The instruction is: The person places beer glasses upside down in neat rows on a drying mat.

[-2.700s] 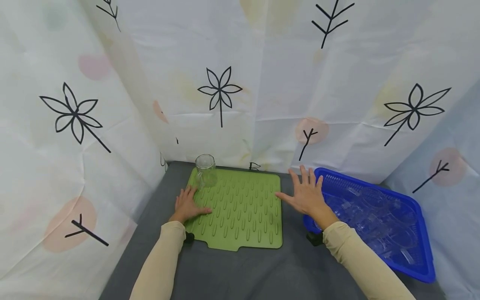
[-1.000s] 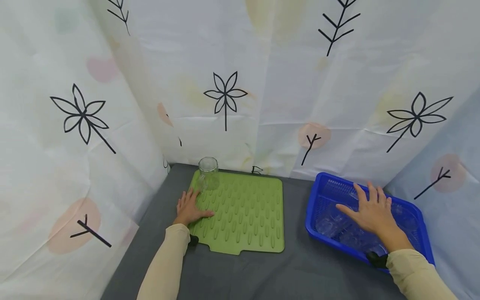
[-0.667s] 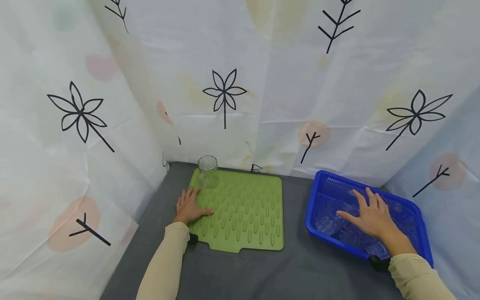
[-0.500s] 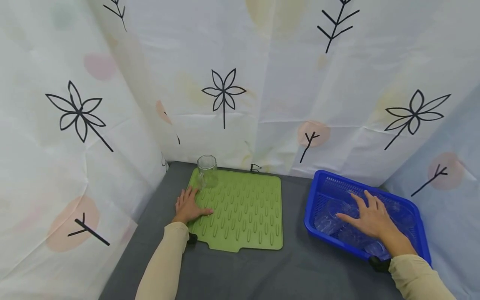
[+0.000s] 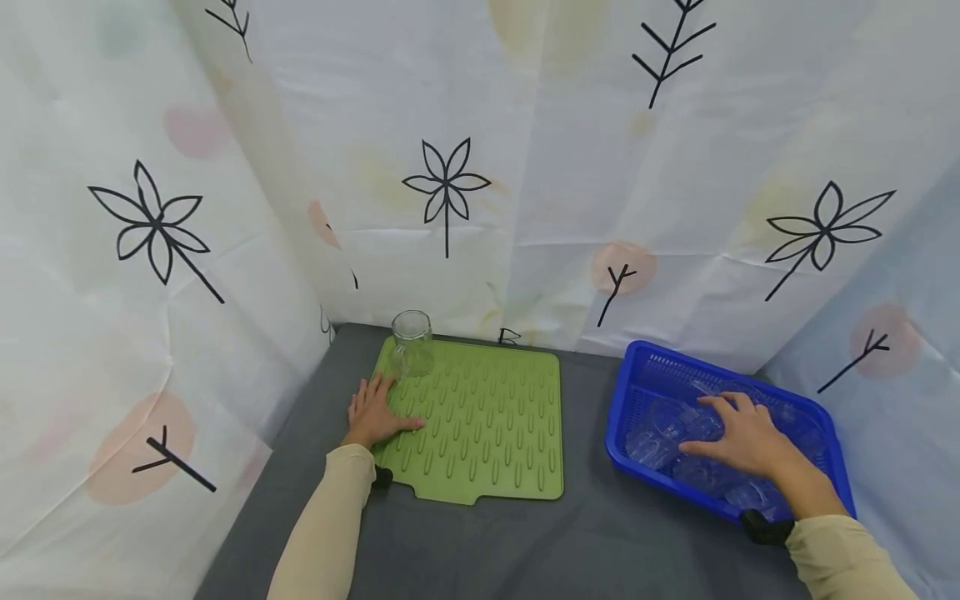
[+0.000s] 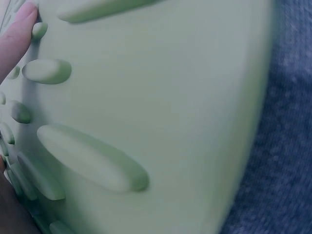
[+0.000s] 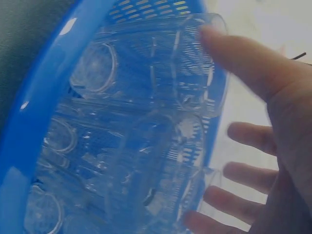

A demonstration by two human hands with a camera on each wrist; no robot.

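Green, the mat (image 5: 487, 433) lies at the centre of the frame on grey cloth (image 5: 600, 550), a clear mug (image 5: 413, 346) at its upper-left corner. The left hand (image 5: 372, 417) rests on its left edge, fingers spread, gripping nothing. At the right, glasses (image 5: 654, 442) lie in a blue basket (image 5: 624, 398); over them the right hand (image 5: 746, 437) has bent fingers well parted from the thumb, nothing grasped. Whether the thumb touches a glass, I cannot tell.
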